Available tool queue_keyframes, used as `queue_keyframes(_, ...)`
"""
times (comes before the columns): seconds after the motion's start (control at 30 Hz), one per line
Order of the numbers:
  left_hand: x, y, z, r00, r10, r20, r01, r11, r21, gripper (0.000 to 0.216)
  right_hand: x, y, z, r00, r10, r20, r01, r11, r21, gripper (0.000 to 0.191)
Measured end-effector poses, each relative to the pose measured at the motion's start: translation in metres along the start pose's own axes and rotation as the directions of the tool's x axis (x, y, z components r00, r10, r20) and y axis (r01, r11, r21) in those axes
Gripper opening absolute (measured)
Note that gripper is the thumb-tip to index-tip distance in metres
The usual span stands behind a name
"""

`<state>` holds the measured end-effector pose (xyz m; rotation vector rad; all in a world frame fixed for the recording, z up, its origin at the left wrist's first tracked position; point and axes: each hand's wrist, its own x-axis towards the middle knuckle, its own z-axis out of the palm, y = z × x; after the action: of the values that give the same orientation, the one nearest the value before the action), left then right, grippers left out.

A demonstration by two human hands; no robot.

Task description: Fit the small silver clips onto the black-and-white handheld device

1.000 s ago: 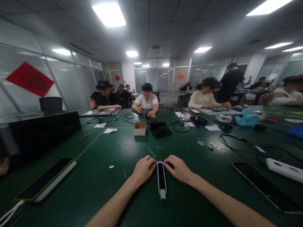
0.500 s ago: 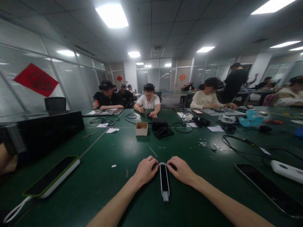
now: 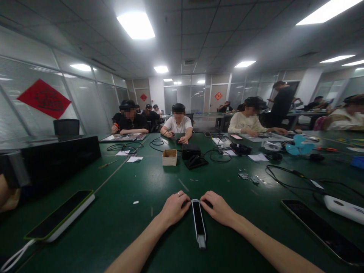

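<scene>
A slim pen-shaped device (image 3: 198,220) with a long black face, white rim and grey tip lies in front of me on the green table, tip towards me. My left hand (image 3: 176,206) rests at the left of its far end, fingers curled and fingertips against the edge. On the opposite side, my right hand (image 3: 214,206) is bent the same way, its fingertips at the right corner. Between them the two hands hold that far end. The undersides of the fingers are hidden. A small white scrap (image 3: 135,202) lies left of my left hand.
Left lies a green-edged phone (image 3: 61,214) on a white block; right, a dark phone (image 3: 321,229) and white power bank (image 3: 344,209). Ahead stand a small open box (image 3: 169,157) and black stand (image 3: 196,162). Metal pieces (image 3: 253,178) and cables (image 3: 280,178) lie right. Co-workers sit opposite.
The view has tilted up slightly, so everything sits a little lower. The near tip of the device has swung slightly right and towards me. Both hands keep their curled pose at its far end.
</scene>
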<state>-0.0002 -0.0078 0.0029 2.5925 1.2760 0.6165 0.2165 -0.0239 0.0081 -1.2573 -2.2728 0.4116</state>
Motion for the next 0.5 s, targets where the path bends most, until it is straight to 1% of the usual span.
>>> queue_keyframes(0.23,0.0006,0.0009,0.0,1.0,0.002,0.0,-0.002,1.0,0.022,0.015,0.0008,0.0028,0.0046,1.0,0.006,-0.02,-0.007,0.999,-0.032,0.024)
queue_keyframes(0.43,0.0017,-0.0004,0.0011,1.0,0.011,0.01,-0.011,0.999,0.032,0.015,0.0014,0.0073,0.0055,0.998,-0.055,-0.029,0.054,0.998,-0.028,0.023)
queue_keyframes(0.5,0.002,-0.0009,0.0012,1.0,0.012,0.017,-0.012,1.0,0.029,0.016,0.0013,0.0091,0.0059,0.998,-0.058,-0.031,0.058,0.998,-0.026,0.023)
